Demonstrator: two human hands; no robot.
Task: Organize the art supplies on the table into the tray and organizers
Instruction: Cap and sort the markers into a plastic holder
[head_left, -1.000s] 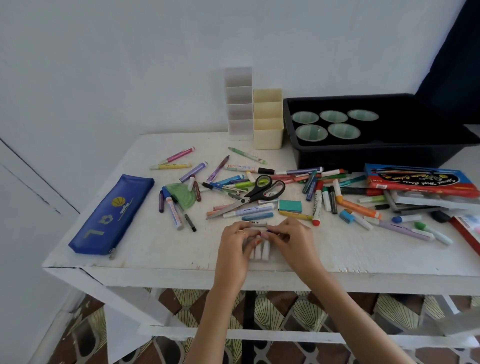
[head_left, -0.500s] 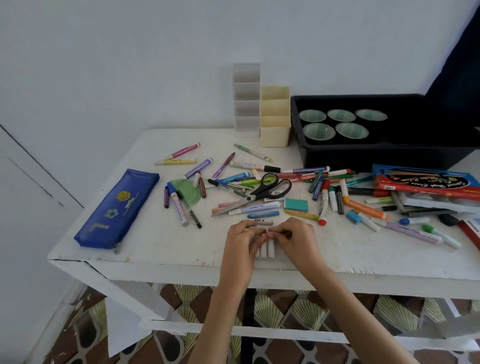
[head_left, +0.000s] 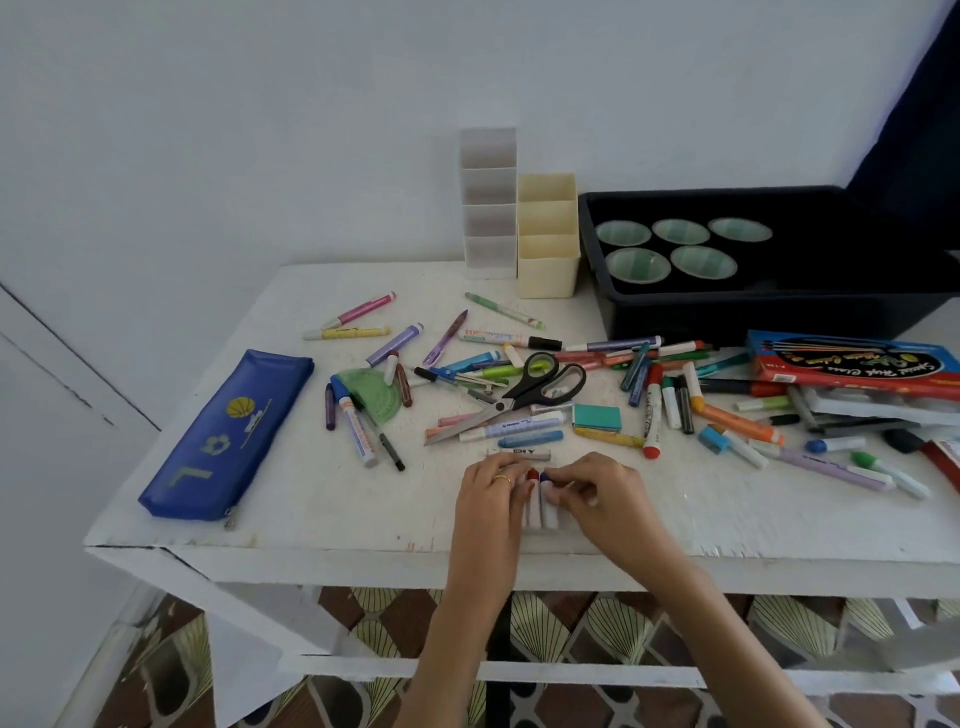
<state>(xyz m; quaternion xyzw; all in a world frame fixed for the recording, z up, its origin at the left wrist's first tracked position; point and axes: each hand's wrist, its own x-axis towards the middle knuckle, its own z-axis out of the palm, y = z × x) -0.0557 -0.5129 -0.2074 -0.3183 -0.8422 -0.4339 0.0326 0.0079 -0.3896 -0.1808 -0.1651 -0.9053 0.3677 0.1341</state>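
- Table (head_left: 291, 519): white, with loose pens (head_left: 511, 430) strewn across the middle.
- Black tray (head_left: 727, 306): back right, well apart from the hands, with pale cups (head_left: 638, 265) inside.
- Organizers (head_left: 548, 260): one white and one cream, upright at the back, just beside the tray.
- Left hand (head_left: 488, 493) and right hand (head_left: 608, 499): both curled on the short markers, pinching them from either side.
- Short markers (head_left: 540, 506): white barrels lying side by side near the front edge, with red and blue tips showing. Likely light, stiff, smooth and prone to rolling. Best squeezed across the barrels mid-length as one bunch.
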